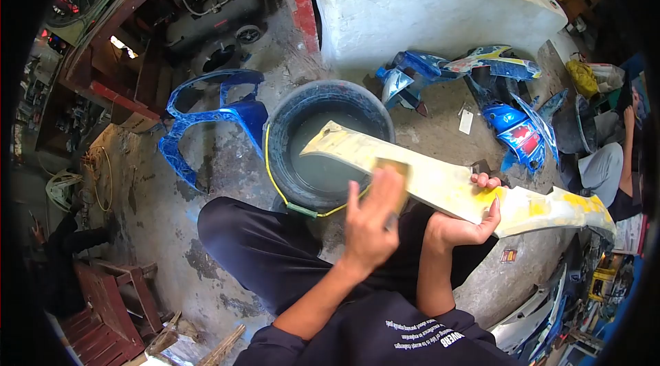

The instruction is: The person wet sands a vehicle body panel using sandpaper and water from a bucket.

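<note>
A long, curved body panel point(447, 190), cream with yellow patches, lies slantwise across my lap, its narrower end reaching over a dark bucket point(275, 108). My right hand point(462, 223) grips the panel from below near its middle, fingertips curling over the far edge and thumb at the near side. Against the upper face, my left hand point(375, 220) presses a yellow-brown piece of sandpaper point(399, 169), slightly blurred. Greyish water point(320, 163) fills the lower part of the bucket. Its yellow handle point(269, 170) hangs toward me.
Blue body panels lie left point(230, 115) and right point(519, 132) of the bucket on stained concrete. Behind stands a white curved wall point(433, 15). A red wooden bench point(103, 304) is at lower left. Another person point(608, 170) sits at far right; a person's dark-clothed leg point(72, 242) shows left.
</note>
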`<state>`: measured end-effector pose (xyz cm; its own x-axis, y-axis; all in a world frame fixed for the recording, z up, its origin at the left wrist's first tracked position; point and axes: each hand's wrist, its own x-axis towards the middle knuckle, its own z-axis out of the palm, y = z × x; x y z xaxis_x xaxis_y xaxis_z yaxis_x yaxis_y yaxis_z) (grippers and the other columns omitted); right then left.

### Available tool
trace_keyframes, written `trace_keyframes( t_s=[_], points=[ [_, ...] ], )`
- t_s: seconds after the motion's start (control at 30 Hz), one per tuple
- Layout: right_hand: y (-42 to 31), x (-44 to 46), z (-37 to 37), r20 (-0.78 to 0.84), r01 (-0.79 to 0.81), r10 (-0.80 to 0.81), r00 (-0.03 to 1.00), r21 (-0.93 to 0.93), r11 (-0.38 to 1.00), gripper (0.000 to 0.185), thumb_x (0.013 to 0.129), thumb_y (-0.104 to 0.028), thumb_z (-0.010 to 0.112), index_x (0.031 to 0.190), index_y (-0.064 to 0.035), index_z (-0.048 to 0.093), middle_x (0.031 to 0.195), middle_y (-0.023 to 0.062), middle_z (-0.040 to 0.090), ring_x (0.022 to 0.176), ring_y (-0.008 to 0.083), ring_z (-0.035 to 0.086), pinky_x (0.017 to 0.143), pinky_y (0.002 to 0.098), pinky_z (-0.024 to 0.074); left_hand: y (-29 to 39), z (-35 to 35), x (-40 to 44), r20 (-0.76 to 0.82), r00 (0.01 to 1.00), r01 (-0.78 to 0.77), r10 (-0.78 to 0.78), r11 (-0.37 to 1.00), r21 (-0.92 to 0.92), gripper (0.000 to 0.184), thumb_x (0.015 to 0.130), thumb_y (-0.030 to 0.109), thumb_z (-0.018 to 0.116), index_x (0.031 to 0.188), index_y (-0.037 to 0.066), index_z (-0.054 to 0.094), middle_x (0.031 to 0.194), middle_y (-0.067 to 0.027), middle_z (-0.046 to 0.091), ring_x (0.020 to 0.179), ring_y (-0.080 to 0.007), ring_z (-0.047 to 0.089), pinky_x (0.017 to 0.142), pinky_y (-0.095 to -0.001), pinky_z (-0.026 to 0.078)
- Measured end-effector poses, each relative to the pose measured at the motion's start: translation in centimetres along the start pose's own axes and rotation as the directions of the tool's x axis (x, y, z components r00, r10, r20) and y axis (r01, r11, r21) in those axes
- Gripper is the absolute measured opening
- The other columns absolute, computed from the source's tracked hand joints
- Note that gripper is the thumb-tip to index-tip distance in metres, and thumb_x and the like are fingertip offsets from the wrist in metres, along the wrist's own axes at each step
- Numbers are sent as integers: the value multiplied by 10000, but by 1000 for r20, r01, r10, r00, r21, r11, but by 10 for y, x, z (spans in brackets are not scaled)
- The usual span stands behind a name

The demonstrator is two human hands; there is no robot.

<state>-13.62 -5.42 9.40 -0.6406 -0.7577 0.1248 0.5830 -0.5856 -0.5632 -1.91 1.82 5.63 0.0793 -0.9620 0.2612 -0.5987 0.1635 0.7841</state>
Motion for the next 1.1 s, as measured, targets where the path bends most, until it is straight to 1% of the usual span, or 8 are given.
trace_keyframes(
  t_s=[0.1,0.3,0.4,0.57,0.7,0.87,1.03,1.1],
  points=[
    [4,1,-6,-28,8,-8,1000,-20,1000,280,987,-252,408,1092,-15,515,1028,82,549,1009,220,535,988,388,439,-17,3,7,-90,983,162,-157,986,49,743,824,-28,574,1553,52,462,1623,-157,422,1544,-325,327,1245,-603,150],
    [-2,1,-3,101,4,-11,995,64,998,300,981,-240,415,1151,-5,489,1036,106,548,996,226,530,987,394,443,8,-2,-4,21,995,-94,94,996,4,759,791,-33,605,1535,75,500,1593,-152,469,1527,-314,366,1241,-600,170],
    [-2,0,1,30,56,-55,998,-9,998,306,976,-237,417,1158,-2,487,1053,103,546,995,225,530,990,395,445,-23,-5,12,-62,982,182,-176,979,97,706,827,-25,588,1522,78,516,1578,-164,484,1521,-315,375,1237,-598,183],
    [1,2,-6,124,49,-55,991,52,997,320,973,-232,411,1185,-1,475,1058,100,526,1003,222,519,998,392,433,21,-6,-2,63,991,-114,118,992,-57,732,791,10,617,1515,62,517,1584,-151,478,1508,-297,398,1229,-609,212],
    [-1,2,-2,119,65,-65,991,12,998,378,972,-234,421,1254,15,450,1075,117,508,1003,234,498,986,402,423,-24,-6,11,-52,985,168,-163,980,109,703,813,9,618,1507,69,526,1585,-145,478,1502,-292,410,1223,-613,211],
    [2,0,-2,163,48,-59,985,70,996,402,974,-239,427,1280,22,439,1064,119,490,1007,233,482,992,404,409,30,-11,-6,89,991,-90,100,991,-102,744,795,-39,585,1526,83,512,1572,-139,501,1509,-299,402,1235,-591,198],
    [2,-1,-3,211,40,-52,976,61,997,468,958,-238,450,1358,0,397,1087,117,491,1021,231,489,994,399,411,-8,-13,8,8,986,163,-166,976,141,696,858,-19,575,1542,73,484,1590,-147,473,1509,-299,400,1230,-602,195],
    [4,-2,-4,164,42,-51,985,56,998,467,958,-237,449,1356,1,400,1085,118,490,1018,232,487,992,402,410,4,-5,2,27,999,28,-31,995,93,705,842,-21,579,1535,72,495,1585,-154,477,1508,-300,401,1233,-601,190]
  ],
)
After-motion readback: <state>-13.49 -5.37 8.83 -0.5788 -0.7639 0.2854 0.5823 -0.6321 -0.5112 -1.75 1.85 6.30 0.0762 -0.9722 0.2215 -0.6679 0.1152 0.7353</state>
